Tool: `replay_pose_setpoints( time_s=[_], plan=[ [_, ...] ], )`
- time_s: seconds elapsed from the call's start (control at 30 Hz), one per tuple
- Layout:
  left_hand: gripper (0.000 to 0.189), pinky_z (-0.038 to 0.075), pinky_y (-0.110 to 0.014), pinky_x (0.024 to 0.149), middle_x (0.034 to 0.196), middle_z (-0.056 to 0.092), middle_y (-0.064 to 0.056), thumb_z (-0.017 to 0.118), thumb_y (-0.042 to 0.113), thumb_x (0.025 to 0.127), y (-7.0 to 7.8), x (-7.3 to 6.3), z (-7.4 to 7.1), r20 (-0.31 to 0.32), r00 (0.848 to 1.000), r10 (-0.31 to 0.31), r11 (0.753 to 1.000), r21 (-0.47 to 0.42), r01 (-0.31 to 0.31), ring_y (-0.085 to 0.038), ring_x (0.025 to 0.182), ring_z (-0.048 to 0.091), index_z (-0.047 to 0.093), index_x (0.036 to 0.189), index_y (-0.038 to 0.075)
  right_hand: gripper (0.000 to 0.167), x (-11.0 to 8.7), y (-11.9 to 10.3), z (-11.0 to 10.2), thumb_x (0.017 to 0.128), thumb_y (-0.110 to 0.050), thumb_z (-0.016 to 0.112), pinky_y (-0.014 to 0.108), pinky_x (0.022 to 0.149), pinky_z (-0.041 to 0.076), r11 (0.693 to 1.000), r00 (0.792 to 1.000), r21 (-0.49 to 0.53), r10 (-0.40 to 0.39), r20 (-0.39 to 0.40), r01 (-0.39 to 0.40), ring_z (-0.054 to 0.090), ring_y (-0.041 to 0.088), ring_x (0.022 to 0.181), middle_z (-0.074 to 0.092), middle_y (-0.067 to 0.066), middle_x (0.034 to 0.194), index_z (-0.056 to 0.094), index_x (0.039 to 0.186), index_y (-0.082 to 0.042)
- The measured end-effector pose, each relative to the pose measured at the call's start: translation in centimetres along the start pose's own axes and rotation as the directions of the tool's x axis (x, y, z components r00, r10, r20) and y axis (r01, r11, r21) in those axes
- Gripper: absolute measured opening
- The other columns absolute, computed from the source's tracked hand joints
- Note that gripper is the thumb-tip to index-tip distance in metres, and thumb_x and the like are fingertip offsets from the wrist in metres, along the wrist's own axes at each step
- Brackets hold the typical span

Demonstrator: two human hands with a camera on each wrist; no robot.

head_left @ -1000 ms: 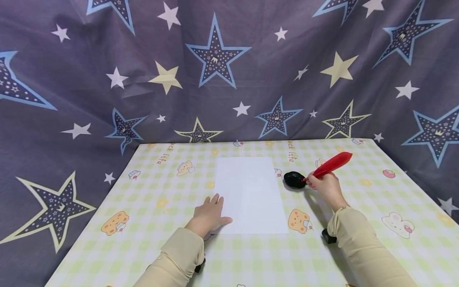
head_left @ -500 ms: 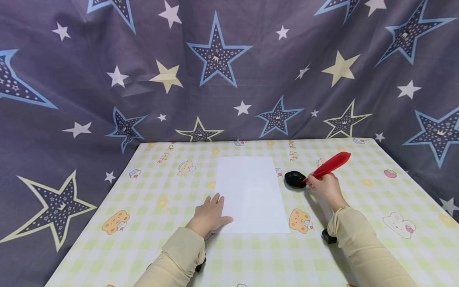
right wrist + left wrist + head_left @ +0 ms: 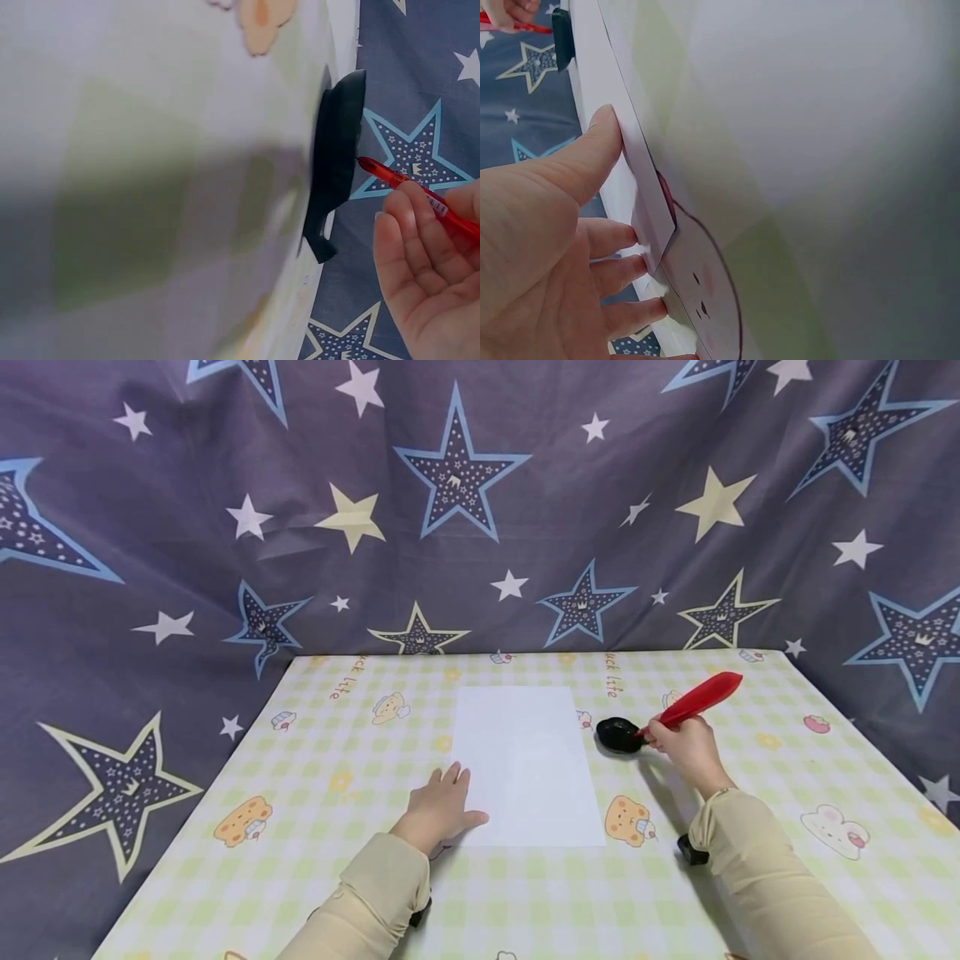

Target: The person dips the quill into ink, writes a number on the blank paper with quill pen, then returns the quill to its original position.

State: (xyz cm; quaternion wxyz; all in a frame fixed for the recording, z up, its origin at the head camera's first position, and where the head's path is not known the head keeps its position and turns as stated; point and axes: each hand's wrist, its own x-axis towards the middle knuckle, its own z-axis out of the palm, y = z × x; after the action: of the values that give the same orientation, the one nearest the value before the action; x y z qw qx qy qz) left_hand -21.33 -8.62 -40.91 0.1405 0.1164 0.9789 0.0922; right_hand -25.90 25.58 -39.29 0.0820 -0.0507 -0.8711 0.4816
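My right hand (image 3: 690, 752) pinches a red feather-shaped pen (image 3: 699, 700), its plume slanting up to the right. In the right wrist view, the tip of the pen (image 3: 382, 172) comes right to the rim of a small black dish (image 3: 337, 142). The dish stands on the table to the right of a blank white sheet of paper (image 3: 525, 768). My left hand (image 3: 437, 810) rests with fingers spread on the paper's near left corner. Up close, the thumb (image 3: 600, 142) lies along the edge of the sheet.
A green-and-white checked tablecloth (image 3: 300, 877) with cartoon prints covers the table. Behind it hangs a dark curtain (image 3: 315, 443) patterned with stars. Beige sleeves (image 3: 765, 868) cover both forearms, and a dark wrist camera (image 3: 692, 850) sits under the right one.
The right hand and the pen have shifted slightly up and right, with the tip still at the dish. The left hand stays in place on the paper.
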Motion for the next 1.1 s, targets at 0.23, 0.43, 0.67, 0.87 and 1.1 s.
replay_pose_setpoints(
  time_s=[0.23, 0.43, 0.67, 0.87, 1.1],
  plan=[
    [0.074, 0.032, -0.057, 0.095, 0.147, 0.026, -0.015, 0.056, 0.048, 0.087, -0.3, 0.0, 0.0, 0.004, 1.0, -0.007, 1.0, 0.011, 0.007, -0.037, 0.133, 0.023, 0.035, 0.141, 0.002, 0.021, 0.9, -1.4, 0.6, 0.088, -0.008, 0.051, 0.019, 0.058, 0.05, 0.995, 0.995, 0.001, -0.095, -0.032, 0.095, 0.06, 0.01, 0.063, 0.065, 0.014, 0.076, 0.063, 0.093, 0.008],
    [0.075, 0.033, -0.057, 0.095, 0.148, 0.026, -0.013, 0.056, 0.049, 0.087, -0.3, -0.1, 0.0, 0.009, 1.0, -0.019, 1.0, 0.017, 0.019, -0.037, 0.133, 0.023, 0.035, 0.141, 0.003, 0.02, 1.8, -3.3, 1.9, 0.088, -0.008, 0.052, 0.017, 0.057, 0.049, 0.99, 0.989, 0.01, -0.138, -0.049, 0.138, 0.059, 0.008, 0.061, 0.065, 0.013, 0.074, 0.064, 0.093, 0.008],
    [0.075, 0.034, -0.056, 0.095, 0.147, 0.027, -0.012, 0.057, 0.05, 0.086, -0.2, -0.1, -0.1, 0.011, 1.0, -0.026, 0.999, 0.031, 0.025, -0.035, 0.133, 0.024, 0.036, 0.141, 0.005, 0.024, 2.6, -5.0, 3.5, 0.09, -0.01, 0.051, 0.019, 0.061, 0.051, 0.992, 0.993, 0.045, -0.117, -0.022, 0.118, 0.061, 0.009, 0.065, 0.067, 0.016, 0.081, 0.063, 0.099, 0.009],
    [0.074, 0.035, -0.055, 0.095, 0.148, 0.027, -0.01, 0.057, 0.051, 0.086, -0.1, -0.1, -0.2, 0.012, 0.999, -0.034, 0.998, 0.044, 0.033, -0.033, 0.133, 0.024, 0.036, 0.142, 0.006, 0.023, 3.1, -5.8, 4.5, 0.09, -0.011, 0.051, 0.018, 0.06, 0.05, 0.989, 0.989, 0.015, -0.149, -0.01, 0.149, 0.061, 0.012, 0.065, 0.067, 0.014, 0.079, 0.065, 0.096, 0.006],
    [0.075, 0.034, -0.055, 0.095, 0.148, 0.028, -0.009, 0.058, 0.051, 0.085, -0.2, -0.1, 0.0, 0.007, 0.999, -0.048, 0.998, 0.031, 0.048, -0.032, 0.133, 0.024, 0.036, 0.142, 0.007, 0.022, 3.6, -6.6, 5.7, 0.089, -0.009, 0.051, 0.019, 0.059, 0.051, 0.986, 0.987, 0.027, -0.161, -0.009, 0.162, 0.06, 0.008, 0.063, 0.067, 0.015, 0.078, 0.065, 0.094, 0.007]
  ],
)
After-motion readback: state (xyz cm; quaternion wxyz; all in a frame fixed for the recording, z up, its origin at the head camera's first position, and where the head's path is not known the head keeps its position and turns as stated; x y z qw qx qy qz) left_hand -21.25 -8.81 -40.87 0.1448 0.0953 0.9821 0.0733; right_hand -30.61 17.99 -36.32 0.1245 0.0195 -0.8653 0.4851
